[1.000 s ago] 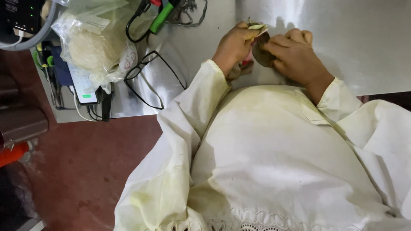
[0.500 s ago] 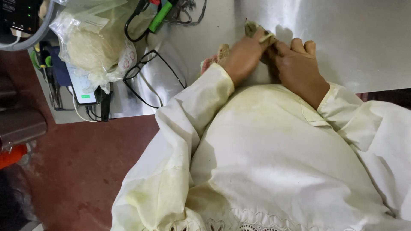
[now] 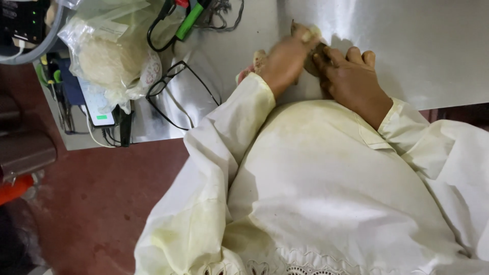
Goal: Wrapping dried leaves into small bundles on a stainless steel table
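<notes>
A: From the head camera, what is hard to make out?

B: Mostly the thing the hands work on. A small brownish object (image 3: 311, 50) sits on the metal table (image 3: 417, 46), at about twelve o'clock from the person's chest, and both hands cover most of it. I cannot tell what it is.

A: And the hands themselves?

B: The left hand (image 3: 285, 61) is blurred; its fingers curl over the object's left side, closed on it as far as I can see. The right hand (image 3: 351, 81) presses against the object from about three o'clock, fingers together and bent. Whether it truly grips or only steadies, I cannot tell.

A: Anything cut off?

B: The cream garment (image 3: 326, 193) fills the lower frame and runs off the bottom and right edges. A grey tube (image 3: 35, 48) at ten o'clock is clipped by the frame.

A: Counts?

B: Two hands, one object. One pair of glasses (image 3: 178, 94) at nine o'clock from the hands, one clear bag (image 3: 109, 56) holding something pale, one phone (image 3: 97, 104) under the bag, one green-handled tool (image 3: 189, 20) among tangled black cables (image 3: 219, 12) at eleven o'clock.
</notes>
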